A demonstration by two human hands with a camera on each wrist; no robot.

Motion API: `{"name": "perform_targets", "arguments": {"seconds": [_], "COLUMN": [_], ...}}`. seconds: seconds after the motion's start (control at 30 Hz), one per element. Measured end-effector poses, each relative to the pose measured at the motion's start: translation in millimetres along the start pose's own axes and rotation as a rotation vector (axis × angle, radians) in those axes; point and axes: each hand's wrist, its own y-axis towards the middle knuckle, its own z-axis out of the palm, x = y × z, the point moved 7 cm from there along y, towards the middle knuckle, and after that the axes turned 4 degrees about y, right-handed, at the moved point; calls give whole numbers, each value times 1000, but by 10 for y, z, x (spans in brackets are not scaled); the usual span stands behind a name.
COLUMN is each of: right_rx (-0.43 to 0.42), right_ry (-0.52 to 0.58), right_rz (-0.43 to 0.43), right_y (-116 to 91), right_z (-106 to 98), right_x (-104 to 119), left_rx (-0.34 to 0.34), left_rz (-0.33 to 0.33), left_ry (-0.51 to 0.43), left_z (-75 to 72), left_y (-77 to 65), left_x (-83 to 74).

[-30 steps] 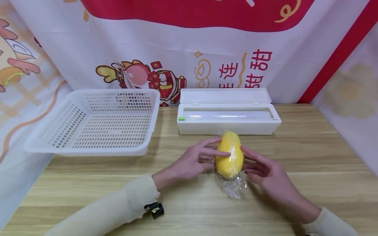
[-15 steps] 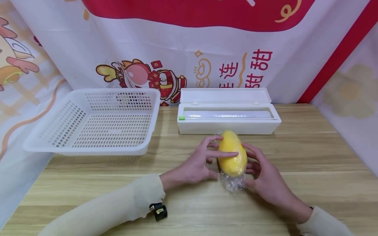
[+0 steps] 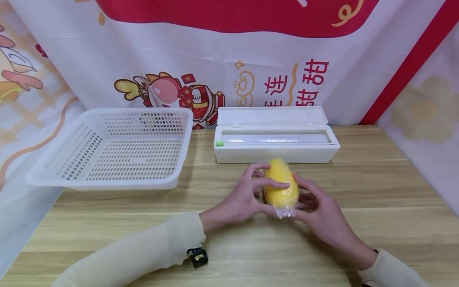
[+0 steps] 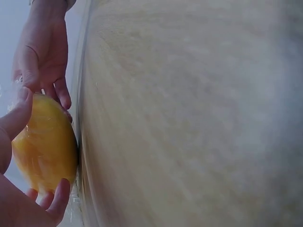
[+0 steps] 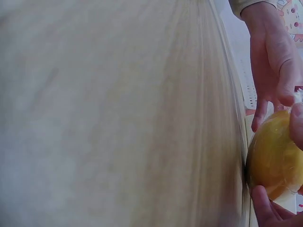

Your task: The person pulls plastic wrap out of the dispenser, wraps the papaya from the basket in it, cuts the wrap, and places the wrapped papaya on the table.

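Observation:
A yellow mango [image 3: 281, 183] wrapped in clear cling film lies on the wooden table in front of the white box. My left hand [image 3: 245, 195] holds it from the left, index finger across its top. From the right, my right hand [image 3: 324, 213] holds the other side. Both thumbs meet at the near end, pressing the bunched film [image 3: 285, 212] against the fruit. In the left wrist view the mango [image 4: 47, 142] sits between the two hands, its film shiny. The right wrist view shows the mango [image 5: 277, 156] at the right edge, partly covered by fingers.
Behind the mango stands a white cling film box [image 3: 276, 155], its lid raised and a film roll [image 3: 276, 138] inside. A white perforated basket [image 3: 175, 179] sits at the left on the wooden table [image 3: 233, 251]. Printed cloth [image 3: 201, 48] hangs along the back.
The loose film tail at the mango's near end has been folded up against the fruit. My left hand has shifted right, and the thumbs have come together at that end.

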Motion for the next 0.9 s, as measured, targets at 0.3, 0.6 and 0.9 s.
{"name": "perform_targets", "arguments": {"seconds": [0.3,0.6,0.9], "right_rx": [-83,-122,-144], "right_ry": [39,232,343], "right_rz": [-29,-118,-106], "right_y": [10,-15,-58], "right_z": [-23,36,74], "right_x": [33,54,65], "left_rx": [-34,-78,-126], "left_rz": [-19,-16,8], "left_ry": [-115,-165,-81], "left_z": [-23,-70,-106], "left_y": [24,17,-4], "left_x": [8,15,-4]}}
